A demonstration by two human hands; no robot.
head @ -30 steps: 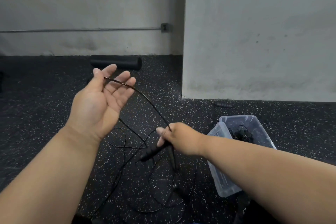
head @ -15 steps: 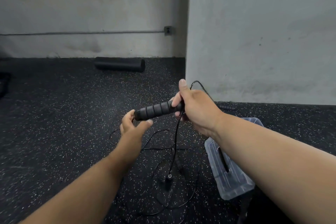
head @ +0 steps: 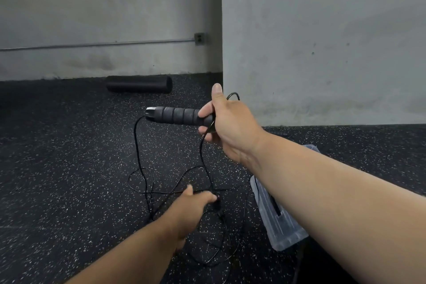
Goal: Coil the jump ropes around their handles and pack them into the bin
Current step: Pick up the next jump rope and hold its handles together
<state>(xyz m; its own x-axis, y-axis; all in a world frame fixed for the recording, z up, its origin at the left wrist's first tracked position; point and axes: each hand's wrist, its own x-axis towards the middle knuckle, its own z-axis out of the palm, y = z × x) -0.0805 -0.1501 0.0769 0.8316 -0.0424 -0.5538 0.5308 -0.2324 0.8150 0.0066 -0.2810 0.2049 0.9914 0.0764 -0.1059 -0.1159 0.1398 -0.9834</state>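
The rubber floor (head: 69, 168) is near-black, flecked all over with tiny white and tan specks. The ribbed foam jump-rope handle (head: 179, 116) is matte black with a shiny silver cap at one end, and its thin cord (head: 138, 145) is black too. The clear ridged plastic bin (head: 276, 221) looks pale grey-blue. The foam roller (head: 139, 84) is plain black; the concrete walls (head: 322, 41) are mottled grey.

Gym: speckled rubber floor (head: 69, 168), foam roller (head: 139, 84)
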